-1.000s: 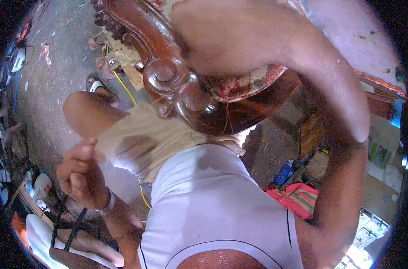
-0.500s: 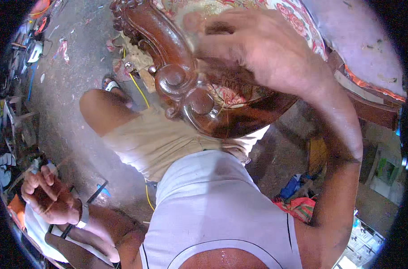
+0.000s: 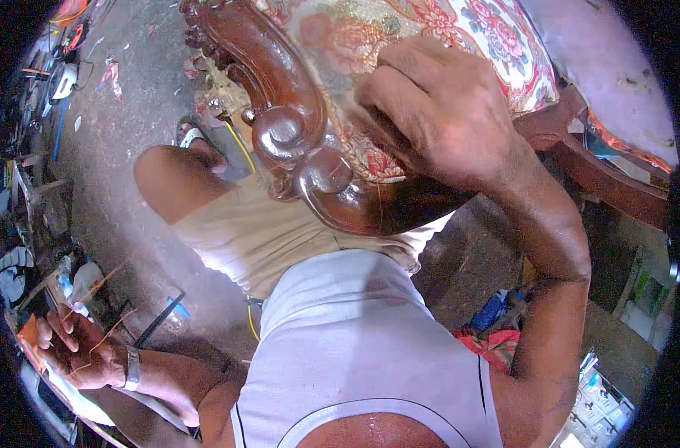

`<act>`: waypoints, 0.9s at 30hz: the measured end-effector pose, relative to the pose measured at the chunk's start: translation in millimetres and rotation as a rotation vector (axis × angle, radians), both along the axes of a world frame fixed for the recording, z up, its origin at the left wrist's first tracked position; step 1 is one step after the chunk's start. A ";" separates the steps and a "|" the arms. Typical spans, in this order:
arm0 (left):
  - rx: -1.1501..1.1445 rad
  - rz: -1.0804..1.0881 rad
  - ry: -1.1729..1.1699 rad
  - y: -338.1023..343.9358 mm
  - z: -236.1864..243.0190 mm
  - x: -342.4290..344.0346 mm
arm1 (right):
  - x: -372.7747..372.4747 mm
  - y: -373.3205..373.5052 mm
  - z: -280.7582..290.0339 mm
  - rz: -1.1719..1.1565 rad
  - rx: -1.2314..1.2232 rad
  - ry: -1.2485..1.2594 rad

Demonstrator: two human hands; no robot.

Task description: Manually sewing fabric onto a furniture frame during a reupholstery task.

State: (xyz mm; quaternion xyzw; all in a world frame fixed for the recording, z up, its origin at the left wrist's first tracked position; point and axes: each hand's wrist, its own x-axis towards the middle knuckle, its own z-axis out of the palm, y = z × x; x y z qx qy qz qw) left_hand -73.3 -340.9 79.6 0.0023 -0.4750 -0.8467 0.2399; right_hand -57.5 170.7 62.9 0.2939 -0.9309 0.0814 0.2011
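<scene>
Carved frame (image 3: 288,127): dark brown wood, v. glossy; strong highlights are thrown off its smooth scrolls, so a varnished look is given. Upholstery (image 3: 497,37): patterned woven-looking cloth, mostly matt, w/ a slight sheen seen nr. the top. Second frame (image 3: 616,187): reddish-brown wood, duller finish. Pale lilac sheet (image 3: 609,82): matt, marked w/ specks; cloth or plastic can't be told. Tank top (image 3: 355,336): soft white cloth, matt, fine creases. Shorts (image 3: 258,231): beige cloth, matt, wrinkled. Watchband (image 3: 132,369): shiny, metal-looking. Floor (image 3: 138,82): hard, rough, matt, scuffed. Yellow cord (image 3: 241,145): smooth, plastic-looking.
</scene>
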 end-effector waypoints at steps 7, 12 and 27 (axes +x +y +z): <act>-0.070 0.323 -0.034 5.9 5.1 2.5 | 4.1 -2.3 -3.0 -0.010 -0.033 0.036; 0.028 -0.291 0.041 -18.9 8.4 7.2 | 8.4 -1.0 -7.4 -0.045 -0.067 0.042; -0.146 0.249 -0.008 -10.5 2.3 -7.1 | -4.9 -12.7 18.1 -0.131 0.022 -0.263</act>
